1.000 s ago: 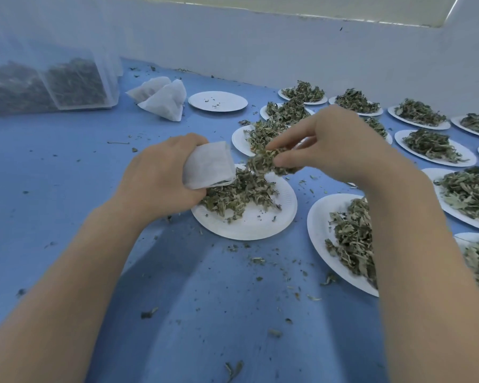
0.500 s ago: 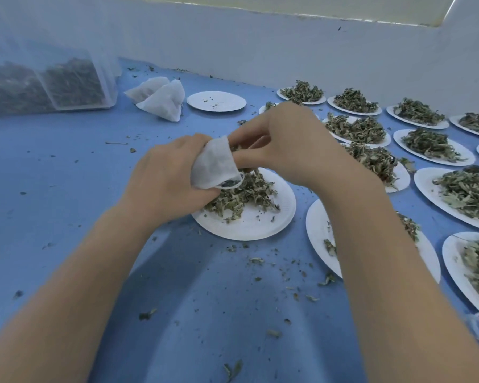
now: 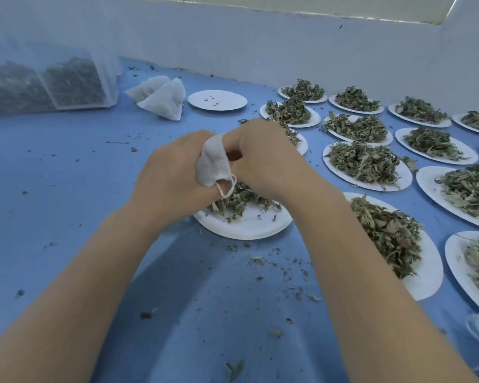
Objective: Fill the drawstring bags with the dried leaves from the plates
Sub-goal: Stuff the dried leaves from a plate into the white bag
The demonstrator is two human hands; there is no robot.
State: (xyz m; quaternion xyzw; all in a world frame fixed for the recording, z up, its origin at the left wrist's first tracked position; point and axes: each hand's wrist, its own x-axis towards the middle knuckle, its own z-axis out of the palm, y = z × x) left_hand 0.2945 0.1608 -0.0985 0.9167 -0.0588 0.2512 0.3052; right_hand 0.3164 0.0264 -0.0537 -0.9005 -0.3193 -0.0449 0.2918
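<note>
A white drawstring bag [image 3: 213, 161] is gripped by the left hand [image 3: 174, 175] above a plate [image 3: 249, 225] of dried leaves [image 3: 241, 199]. The right hand [image 3: 266, 158] is curled against the bag's mouth (fingertips hidden), so its grasp cannot be told.

1. My blue table [image 3: 53, 189] fills nearly all I see, its top speckled with small dark crumbs.
2. A low pale wall [image 3: 260, 45] stands along the table's far edge and turns a corner at the far right.
3. Above that wall runs a yellowish strip [image 3: 288, 6].
4. At the table's far left sits a clear plastic container [image 3: 75, 78].
5. Light falls soft and even on the table.
</note>
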